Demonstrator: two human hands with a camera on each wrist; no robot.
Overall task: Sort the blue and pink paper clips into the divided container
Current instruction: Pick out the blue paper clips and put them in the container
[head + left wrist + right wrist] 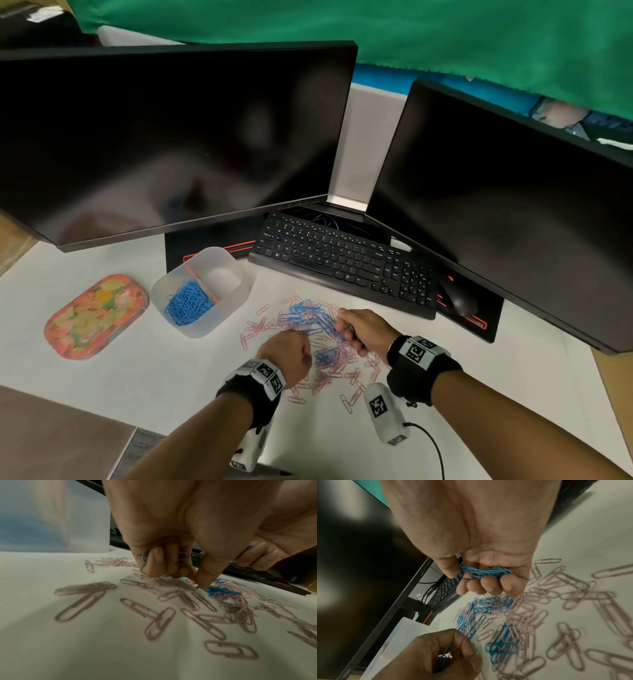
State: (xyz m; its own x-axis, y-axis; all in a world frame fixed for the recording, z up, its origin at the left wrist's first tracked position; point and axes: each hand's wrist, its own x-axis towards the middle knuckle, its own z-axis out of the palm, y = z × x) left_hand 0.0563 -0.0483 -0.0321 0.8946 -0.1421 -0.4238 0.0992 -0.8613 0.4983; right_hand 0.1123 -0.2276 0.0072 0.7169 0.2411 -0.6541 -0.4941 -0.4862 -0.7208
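A heap of pink and blue paper clips (318,332) lies on the white table in front of me. The translucent divided container (236,294) stands to its left. Blue clips (188,305) fill its near compartment, and the far compartment looks bare. My left hand (291,353) hovers over the heap's near-left side, its curled fingers holding blue clips (182,556), thumb tip down among the clips. My right hand (363,332) is at the heap's right side and grips a bunch of blue clips (486,572) in curled fingers (488,586).
A floral tin lid (96,315) lies left of the container. A black keyboard (346,260) and mouse (459,298) sit behind the heap, under two dark monitors (171,137). A white tagged device (383,414) with a cable lies near my right wrist.
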